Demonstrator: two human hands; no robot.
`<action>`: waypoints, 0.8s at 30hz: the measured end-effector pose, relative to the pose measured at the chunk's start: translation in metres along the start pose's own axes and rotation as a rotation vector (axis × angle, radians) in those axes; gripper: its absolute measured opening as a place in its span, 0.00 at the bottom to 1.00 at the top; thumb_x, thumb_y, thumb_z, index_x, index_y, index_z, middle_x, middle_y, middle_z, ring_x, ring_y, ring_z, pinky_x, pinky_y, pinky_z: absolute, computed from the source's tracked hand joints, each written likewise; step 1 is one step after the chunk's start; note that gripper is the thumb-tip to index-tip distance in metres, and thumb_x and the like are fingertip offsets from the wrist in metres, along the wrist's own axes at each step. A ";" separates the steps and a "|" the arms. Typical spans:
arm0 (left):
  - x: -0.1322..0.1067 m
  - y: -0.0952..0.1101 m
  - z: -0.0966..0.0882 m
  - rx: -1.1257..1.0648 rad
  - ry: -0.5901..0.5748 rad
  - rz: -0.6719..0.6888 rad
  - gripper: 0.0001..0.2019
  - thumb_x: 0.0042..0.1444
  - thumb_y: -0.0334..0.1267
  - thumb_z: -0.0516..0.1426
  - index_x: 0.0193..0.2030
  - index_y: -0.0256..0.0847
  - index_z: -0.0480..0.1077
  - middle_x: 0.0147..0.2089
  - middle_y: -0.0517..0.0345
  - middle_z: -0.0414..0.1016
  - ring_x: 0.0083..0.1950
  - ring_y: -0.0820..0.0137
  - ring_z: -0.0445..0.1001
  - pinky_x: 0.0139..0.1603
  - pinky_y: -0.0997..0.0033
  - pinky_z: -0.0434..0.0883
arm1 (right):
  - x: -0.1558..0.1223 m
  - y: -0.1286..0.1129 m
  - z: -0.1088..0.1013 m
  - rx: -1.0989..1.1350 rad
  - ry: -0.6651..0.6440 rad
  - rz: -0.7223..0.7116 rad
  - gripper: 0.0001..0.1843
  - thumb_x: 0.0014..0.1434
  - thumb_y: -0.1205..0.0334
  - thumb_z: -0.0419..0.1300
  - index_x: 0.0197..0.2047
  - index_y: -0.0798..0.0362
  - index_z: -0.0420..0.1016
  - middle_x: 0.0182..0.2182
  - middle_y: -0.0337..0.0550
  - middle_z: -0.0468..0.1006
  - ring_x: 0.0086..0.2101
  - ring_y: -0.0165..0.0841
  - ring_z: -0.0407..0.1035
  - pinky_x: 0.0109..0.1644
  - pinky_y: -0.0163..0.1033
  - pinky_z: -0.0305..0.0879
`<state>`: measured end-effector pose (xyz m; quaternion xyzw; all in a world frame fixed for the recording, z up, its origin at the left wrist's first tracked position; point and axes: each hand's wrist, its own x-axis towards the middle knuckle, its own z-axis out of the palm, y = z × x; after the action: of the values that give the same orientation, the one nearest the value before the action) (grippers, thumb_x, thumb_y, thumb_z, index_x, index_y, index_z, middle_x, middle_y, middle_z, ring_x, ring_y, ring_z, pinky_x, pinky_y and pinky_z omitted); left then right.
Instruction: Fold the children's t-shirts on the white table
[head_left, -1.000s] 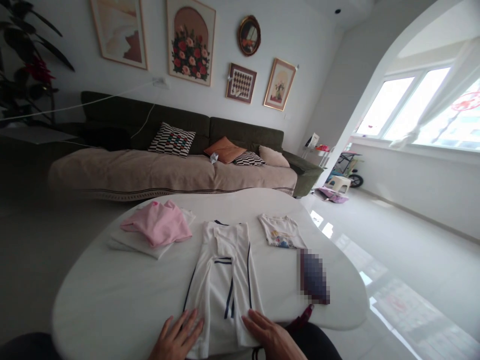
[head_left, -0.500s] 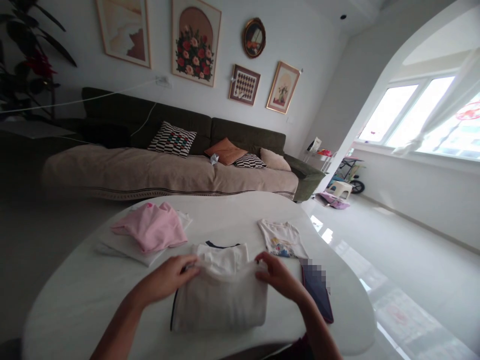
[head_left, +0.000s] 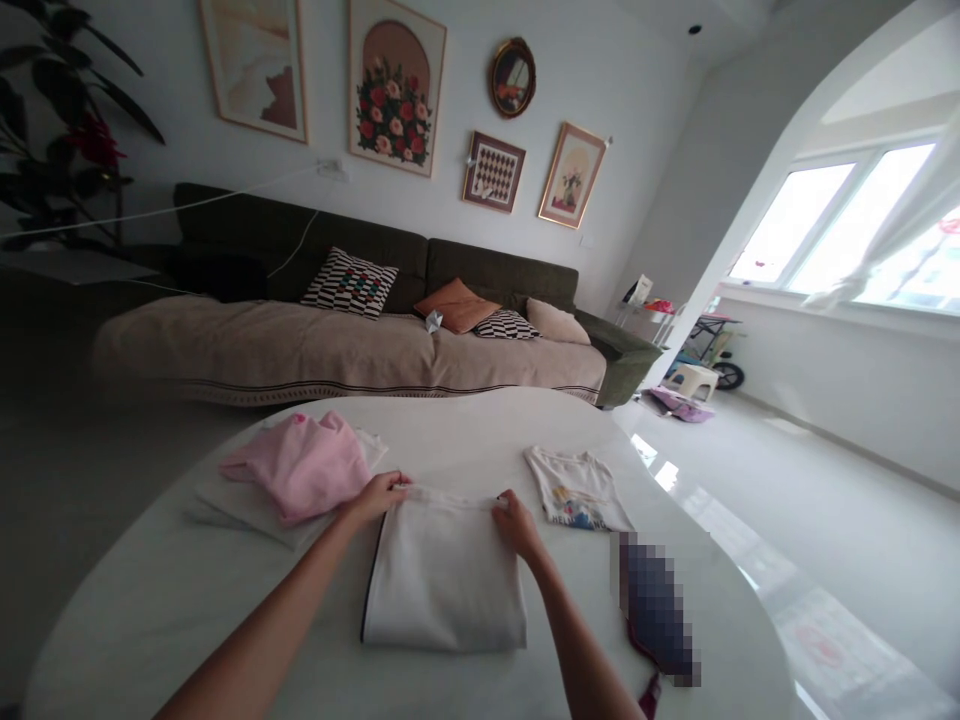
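Note:
A white shirt (head_left: 448, 575) with a dark stripe down its left side lies folded on the white table (head_left: 442, 420). My left hand (head_left: 382, 495) pinches its far left corner, fingers closed on the cloth. At the far right corner, my right hand (head_left: 516, 522) grips the same edge. The upper layer covers the shirt's neckline, which is hidden. Right of it lies a folded white T-shirt (head_left: 577, 490) with a printed picture and letters. To the left, a crumpled pink garment (head_left: 307, 465) rests on other pale clothes (head_left: 247, 510).
A dark, pixelated flat object (head_left: 656, 605) with a reddish edge lies at the table's right. Behind the table stands a green sofa (head_left: 499, 265) with a beige cover and several cushions. Shiny floor (head_left: 757, 480) runs along the right, with a small white stool (head_left: 691, 382) farther back.
Both hands have moved away from me, drawing the shirt's near layer over its neckline to the far edge. The dark neckline and white top part are now covered.

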<state>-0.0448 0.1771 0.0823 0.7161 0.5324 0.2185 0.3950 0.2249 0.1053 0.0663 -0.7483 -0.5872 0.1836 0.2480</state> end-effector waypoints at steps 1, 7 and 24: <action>0.003 0.000 0.004 0.042 0.035 -0.002 0.11 0.57 0.40 0.55 0.42 0.36 0.69 0.43 0.55 0.74 0.45 0.67 0.72 0.46 0.61 0.68 | 0.000 -0.001 0.001 -0.017 0.013 0.018 0.14 0.61 0.60 0.55 0.49 0.56 0.67 0.38 0.41 0.74 0.38 0.32 0.70 0.44 0.44 0.68; 0.002 0.000 0.023 0.198 0.138 -0.019 0.13 0.58 0.40 0.55 0.47 0.37 0.67 0.49 0.52 0.69 0.48 0.65 0.70 0.48 0.55 0.68 | 0.000 -0.013 0.003 -0.070 0.045 0.058 0.14 0.60 0.57 0.56 0.46 0.55 0.69 0.46 0.45 0.71 0.43 0.34 0.68 0.47 0.47 0.67; -0.154 0.055 0.007 0.080 0.071 0.339 0.11 0.54 0.41 0.53 0.41 0.43 0.71 0.35 0.57 0.77 0.38 0.66 0.74 0.41 0.72 0.67 | -0.131 -0.003 -0.076 0.054 0.230 -0.353 0.14 0.47 0.73 0.52 0.37 0.53 0.70 0.42 0.49 0.72 0.46 0.39 0.65 0.49 0.42 0.62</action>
<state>-0.0591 0.0238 0.1385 0.8025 0.4260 0.2857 0.3049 0.2337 -0.0329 0.1269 -0.6430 -0.6717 0.0665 0.3619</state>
